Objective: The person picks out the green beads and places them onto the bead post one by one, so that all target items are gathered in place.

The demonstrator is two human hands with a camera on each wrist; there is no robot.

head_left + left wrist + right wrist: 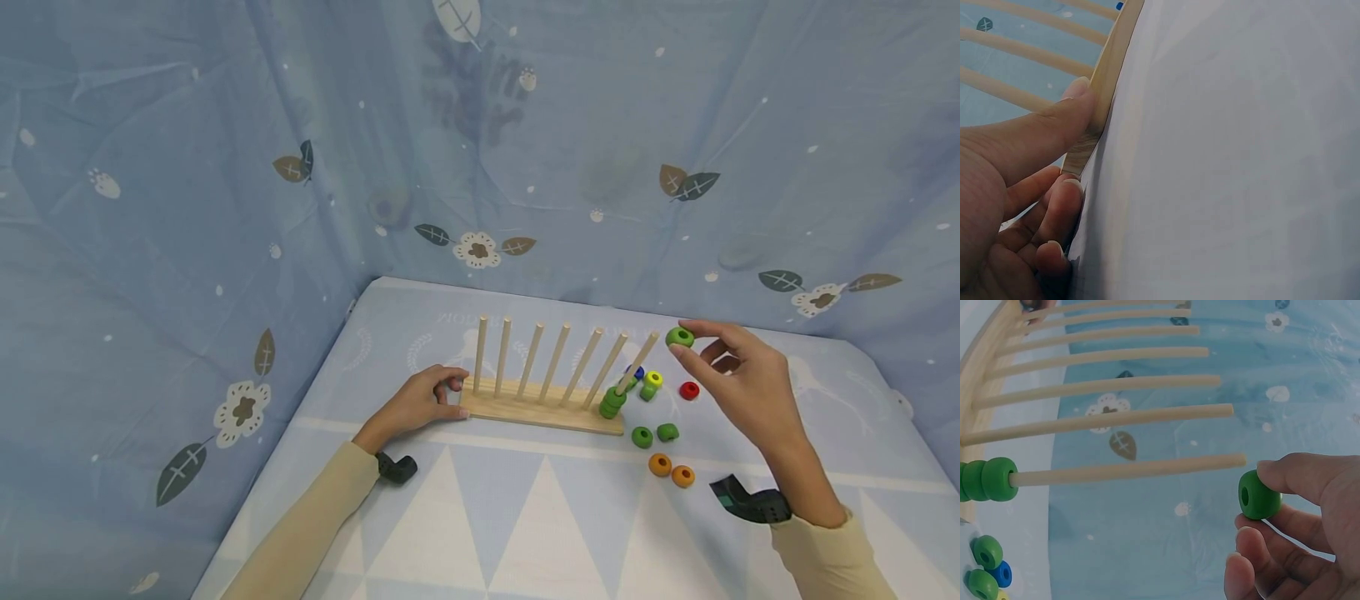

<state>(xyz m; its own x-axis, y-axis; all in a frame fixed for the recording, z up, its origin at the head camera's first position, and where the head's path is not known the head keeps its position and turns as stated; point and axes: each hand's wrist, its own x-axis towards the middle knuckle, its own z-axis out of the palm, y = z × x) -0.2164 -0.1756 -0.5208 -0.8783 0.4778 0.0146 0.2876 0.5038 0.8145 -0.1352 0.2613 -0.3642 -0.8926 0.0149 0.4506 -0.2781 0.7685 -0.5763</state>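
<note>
**Bead (680, 337) pinched just beside the tip of the rightmost peg (639, 360)**

The right hand (750, 383) pinches the green bead between thumb and index finger, its other fingers bent. In the head view a narrow gap separates the bead from the peg's tip; in the right wrist view the bead's hole faces left, toward the pegs' side.

The left hand (416, 402) grips the left end of the wooden peg rack (536, 411), its thumb against the front edge and its fingers bent at the end. Seven upright pegs stand in a row along the rack. Three green beads (612, 402) sit stacked at the bottom of the rightmost one.

Near the rack's right end, a blue bead (636, 372) and a yellow bead (654, 379) lie among loose green ones, with a red bead (689, 391) farther right. Closer to the person are two loose green beads (642, 437), then two orange beads (660, 464). A patterned cloth (487, 508) covers the table, and blue printed curtains (600, 108) stand behind and at the left.
</note>
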